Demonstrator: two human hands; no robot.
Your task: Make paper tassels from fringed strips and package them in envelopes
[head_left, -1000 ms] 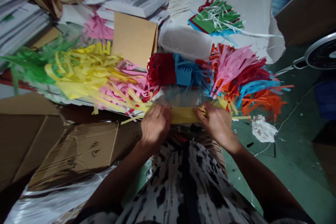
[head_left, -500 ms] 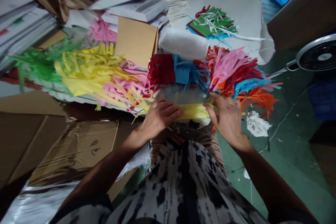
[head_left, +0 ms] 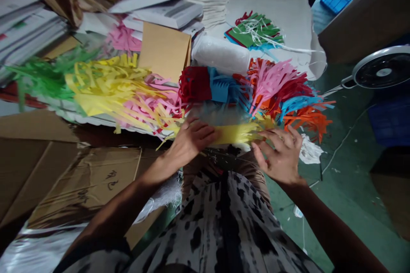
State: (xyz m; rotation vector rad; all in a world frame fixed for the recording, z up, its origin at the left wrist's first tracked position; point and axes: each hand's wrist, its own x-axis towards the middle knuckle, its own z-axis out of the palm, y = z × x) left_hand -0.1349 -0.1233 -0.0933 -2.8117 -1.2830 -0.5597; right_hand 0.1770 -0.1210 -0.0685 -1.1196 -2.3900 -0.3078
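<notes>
A length of yellow fringed tissue paper (head_left: 235, 134) lies across the table's near edge in front of me, its cut strips toward the right. My left hand (head_left: 197, 136) is closed on its left end, fingers together over the paper. At the other end, my right hand (head_left: 282, 153) is open with spread fingers, beside the loose strip ends. Just behind the yellow paper lie a dark red fringed piece (head_left: 196, 84) and a blue fringed piece (head_left: 224, 87). A greyish clear patch between them and the yellow paper is blurred.
Yellow fringe (head_left: 105, 81), green fringe (head_left: 54, 76) and pink fringe (head_left: 153, 104) heap up at left; pink, red and orange fringe (head_left: 272, 83) at right. Behind stand a tan card (head_left: 165, 49) and a white roll (head_left: 221, 53). Cardboard boxes (head_left: 105, 175) sit lower left; a fan (head_left: 382, 68) stands right.
My right hand has let go of the yellow paper's right end and spread its fingers, slightly farther right. The strips there now show loose. My left hand stays on the left end.
</notes>
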